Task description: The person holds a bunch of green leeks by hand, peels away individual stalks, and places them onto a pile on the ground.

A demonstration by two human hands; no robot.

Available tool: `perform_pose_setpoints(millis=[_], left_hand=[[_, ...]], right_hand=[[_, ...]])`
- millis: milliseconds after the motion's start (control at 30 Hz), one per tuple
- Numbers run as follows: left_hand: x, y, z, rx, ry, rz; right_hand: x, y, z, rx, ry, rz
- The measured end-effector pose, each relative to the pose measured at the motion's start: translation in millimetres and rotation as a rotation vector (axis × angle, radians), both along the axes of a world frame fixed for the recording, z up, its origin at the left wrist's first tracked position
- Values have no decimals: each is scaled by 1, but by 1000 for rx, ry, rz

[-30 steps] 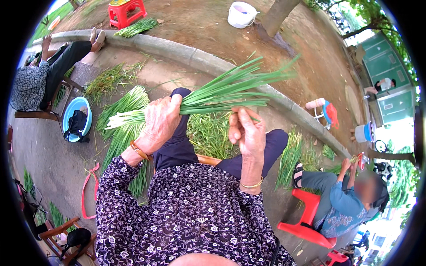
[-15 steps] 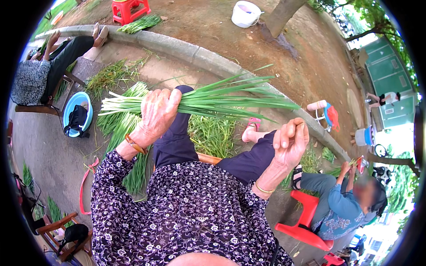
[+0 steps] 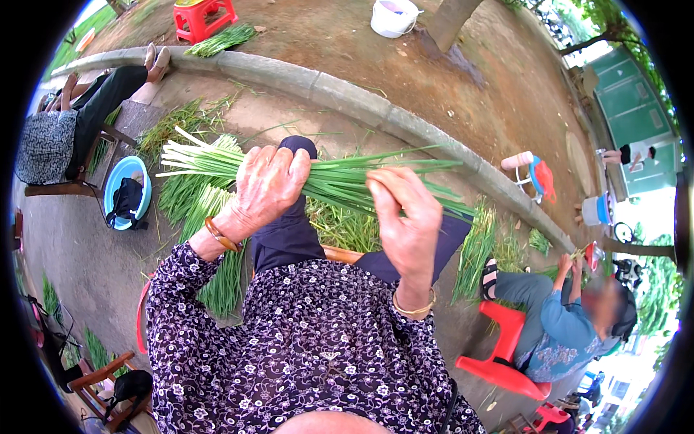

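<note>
A bunch of garlic chives [image 3: 336, 177] lies across in front of me, white stem ends to the left and green leaves to the right. My left hand [image 3: 267, 184] is wrapped round its stems. Over the leafy part, my right hand [image 3: 412, 217] has thumb and forefinger pinched on some of the leaves. Below my left forearm, a heap of more chives [image 3: 220, 289] rests on the ground. Loose yellow-green leaves [image 3: 350, 224] lie scattered between my knees.
A person [image 3: 560, 347] sits on a red chair [image 3: 502, 340] at right; another person [image 3: 47, 145] sits far left. Near that one stands a light-blue basin [image 3: 110, 195] with a black bag inside. Beyond a stone kerb [image 3: 289, 76] are a white bucket [image 3: 390, 25] and a red stool [image 3: 195, 22].
My right hand has moved left and in from beside the leaf tips onto the leaves. My left hand, still round the stems, has shifted slightly right.
</note>
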State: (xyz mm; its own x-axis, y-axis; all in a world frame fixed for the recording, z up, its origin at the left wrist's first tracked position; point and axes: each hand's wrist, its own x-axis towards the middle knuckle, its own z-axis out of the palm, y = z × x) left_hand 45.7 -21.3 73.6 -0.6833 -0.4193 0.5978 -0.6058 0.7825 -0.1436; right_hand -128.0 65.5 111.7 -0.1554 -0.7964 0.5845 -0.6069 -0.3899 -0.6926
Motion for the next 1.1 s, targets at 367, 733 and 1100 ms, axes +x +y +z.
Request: perform_pose_setpoints(millis=[367,733,1100], left_hand=[[-9,4,6,-13,-17,-74],[-10,4,0,0,-45,-67],[-11,5,2,-66,-74,-36]], right_hand=[[5,-11,-15,177,199,-29],[7,-14,-26,98,203,-3],[5,-17,-27,6,346,-10]])
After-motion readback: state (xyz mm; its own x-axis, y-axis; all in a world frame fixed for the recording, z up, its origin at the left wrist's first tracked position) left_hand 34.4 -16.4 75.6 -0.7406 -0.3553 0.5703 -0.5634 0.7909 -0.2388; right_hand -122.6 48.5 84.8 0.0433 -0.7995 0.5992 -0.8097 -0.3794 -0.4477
